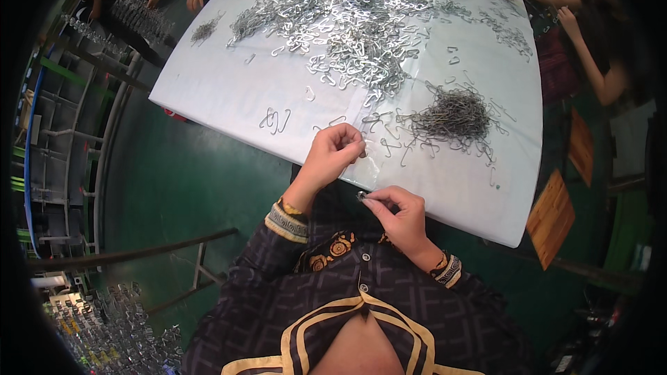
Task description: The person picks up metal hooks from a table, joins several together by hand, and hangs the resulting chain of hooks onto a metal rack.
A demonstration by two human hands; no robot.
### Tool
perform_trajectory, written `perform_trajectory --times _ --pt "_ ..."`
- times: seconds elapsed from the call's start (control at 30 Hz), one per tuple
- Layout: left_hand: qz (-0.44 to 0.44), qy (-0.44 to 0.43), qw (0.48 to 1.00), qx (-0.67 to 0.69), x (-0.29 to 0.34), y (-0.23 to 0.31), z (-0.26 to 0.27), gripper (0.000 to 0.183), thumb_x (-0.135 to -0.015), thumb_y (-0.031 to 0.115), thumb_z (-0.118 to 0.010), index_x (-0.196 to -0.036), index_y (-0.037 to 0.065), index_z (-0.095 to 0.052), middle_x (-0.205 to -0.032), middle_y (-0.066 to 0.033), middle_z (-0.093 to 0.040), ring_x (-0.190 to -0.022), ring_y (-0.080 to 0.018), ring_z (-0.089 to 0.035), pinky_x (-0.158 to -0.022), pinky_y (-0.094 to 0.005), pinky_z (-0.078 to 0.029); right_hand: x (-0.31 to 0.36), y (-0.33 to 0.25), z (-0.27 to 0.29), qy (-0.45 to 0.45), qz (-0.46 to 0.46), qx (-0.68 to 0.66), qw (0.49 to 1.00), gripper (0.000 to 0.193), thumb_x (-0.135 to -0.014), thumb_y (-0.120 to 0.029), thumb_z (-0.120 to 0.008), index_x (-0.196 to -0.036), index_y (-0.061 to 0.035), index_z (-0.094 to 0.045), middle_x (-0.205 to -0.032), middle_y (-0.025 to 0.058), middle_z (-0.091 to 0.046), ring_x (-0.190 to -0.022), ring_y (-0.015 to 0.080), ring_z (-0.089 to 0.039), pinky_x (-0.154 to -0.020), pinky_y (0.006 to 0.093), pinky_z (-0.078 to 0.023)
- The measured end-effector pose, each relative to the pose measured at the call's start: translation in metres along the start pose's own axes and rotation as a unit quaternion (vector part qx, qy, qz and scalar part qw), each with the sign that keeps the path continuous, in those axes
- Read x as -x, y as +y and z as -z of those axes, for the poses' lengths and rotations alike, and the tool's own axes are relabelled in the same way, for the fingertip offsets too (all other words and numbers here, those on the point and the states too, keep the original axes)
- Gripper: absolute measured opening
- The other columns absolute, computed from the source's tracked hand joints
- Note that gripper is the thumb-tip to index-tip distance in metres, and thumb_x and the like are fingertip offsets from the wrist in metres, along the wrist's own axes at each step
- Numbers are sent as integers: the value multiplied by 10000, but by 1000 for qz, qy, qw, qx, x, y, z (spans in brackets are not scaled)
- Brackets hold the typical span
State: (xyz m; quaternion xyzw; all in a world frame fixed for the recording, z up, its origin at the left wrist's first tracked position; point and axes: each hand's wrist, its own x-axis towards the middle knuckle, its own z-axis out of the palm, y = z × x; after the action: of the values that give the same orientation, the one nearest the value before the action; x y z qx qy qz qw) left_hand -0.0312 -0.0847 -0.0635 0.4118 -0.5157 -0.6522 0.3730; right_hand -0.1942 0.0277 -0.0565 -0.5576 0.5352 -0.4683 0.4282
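Hands (333, 153) curled — right (403, 217) pinching small metal piece (361, 196).

1 small shiny metal piece (361, 196), pinched, near edge of white table (229, 90).

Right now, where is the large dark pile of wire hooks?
In the head view, the dark pile sits on the right of the table, beyond the right hand, lower-right of the shiny heap.

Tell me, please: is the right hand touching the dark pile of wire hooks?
Apart. The head view plainly shows white table between the right hand and the dark pile.
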Motion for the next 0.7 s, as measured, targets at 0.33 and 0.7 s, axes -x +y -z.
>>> perform_trajectory --times 0.33,0.7 --pt "-58 -69 996 -26 68 20 -3 67 -949 77 -560 -951 16 -532 -927 -21 -541 -872 -95 -486 -802 -258 -412 -4 3 -7 10 -37 -54 998 69 -822 -29 -728 -865 18 -700 -754 62 -681 -596 86 -595 -552 237 -468" --pt "-134 -3 983 -128 83 29 -21 56 -954 12 -488 -1000 18 -456 -942 -101 -646 -861 -143 -592 -799 -298 -483 -18 10 1 14 73 11 997 78 -811 -33 -725 -874 9 -707 -783 81 -676 -648 127 -608 -591 260 -477"
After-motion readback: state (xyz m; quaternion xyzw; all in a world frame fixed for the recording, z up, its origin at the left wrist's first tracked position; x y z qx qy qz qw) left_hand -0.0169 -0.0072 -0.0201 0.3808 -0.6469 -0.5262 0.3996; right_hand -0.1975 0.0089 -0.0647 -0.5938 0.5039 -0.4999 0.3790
